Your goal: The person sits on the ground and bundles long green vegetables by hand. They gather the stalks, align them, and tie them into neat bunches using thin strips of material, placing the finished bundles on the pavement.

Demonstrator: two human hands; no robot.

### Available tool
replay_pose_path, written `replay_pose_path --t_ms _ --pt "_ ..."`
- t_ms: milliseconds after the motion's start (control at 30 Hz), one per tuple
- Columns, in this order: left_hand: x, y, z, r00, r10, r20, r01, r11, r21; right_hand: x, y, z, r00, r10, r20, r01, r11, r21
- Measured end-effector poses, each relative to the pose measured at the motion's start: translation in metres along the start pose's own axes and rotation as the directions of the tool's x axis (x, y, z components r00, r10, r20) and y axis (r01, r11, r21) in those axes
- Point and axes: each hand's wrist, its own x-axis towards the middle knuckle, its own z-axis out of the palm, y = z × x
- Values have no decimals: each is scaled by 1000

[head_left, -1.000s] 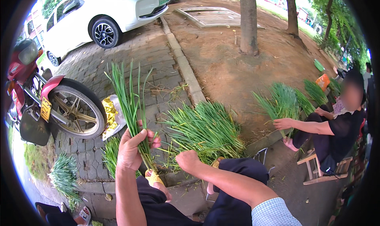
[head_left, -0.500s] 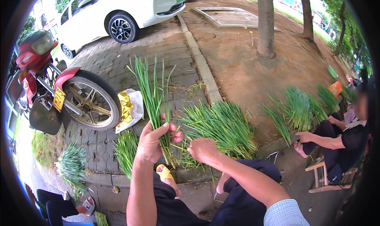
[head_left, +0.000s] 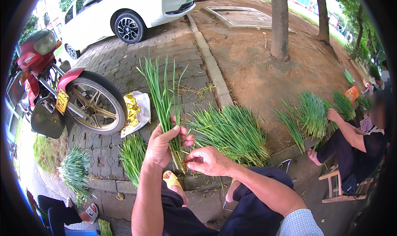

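Note:
My left hand (head_left: 162,144) is closed round a small bunch of long green chives (head_left: 159,91), held upright with the leaf tips pointing away and the pale stem ends down near my feet. Close beside those stem ends is my right hand (head_left: 211,161), thumb and fingertips drawn together in a pinch. Whatever is between them is too small to make out. A large heap of chives (head_left: 231,134) lies just beyond my right hand. To the left of my left forearm rests a smaller pile of chives (head_left: 133,157).
A gold and white bag (head_left: 138,112) lies against the front wheel of a red motorcycle (head_left: 93,103). More chives (head_left: 75,170) lie at lower left, near another person's sandalled foot. At right, a person sits on a wooden stool (head_left: 345,190) beside other chive piles (head_left: 312,112). A kerb (head_left: 215,77) runs away from me.
My right hand has moved left to the stem ends of the bunch, its fingers turning toward them. The person at right has reached out an arm to the chives there.

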Motion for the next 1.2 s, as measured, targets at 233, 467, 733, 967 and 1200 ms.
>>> replay_pose_path --t_ms 233,467,733,967,1200 --pt "0 0 0 1000 1 6 -1 1000 0 -2 0 0 999 35 -8 -35 998 -43" --pt "1 -1 2 1000 4 -18 -4 999 38 -4 9 0 999 -33 -37 27 989 -145" --pt "4 -4 -2 998 50 -48 -46 996 81 -9 8 -1 999 -38 -4 34 944 -327" --pt "4 -2 1 996 71 -62 -65 994 91 -17 27 6 998 -5 59 31 893 -448" --pt "1 3 0 995 75 -63 -70 995 71 -13 21 6 953 66 -297 -173 920 -351"
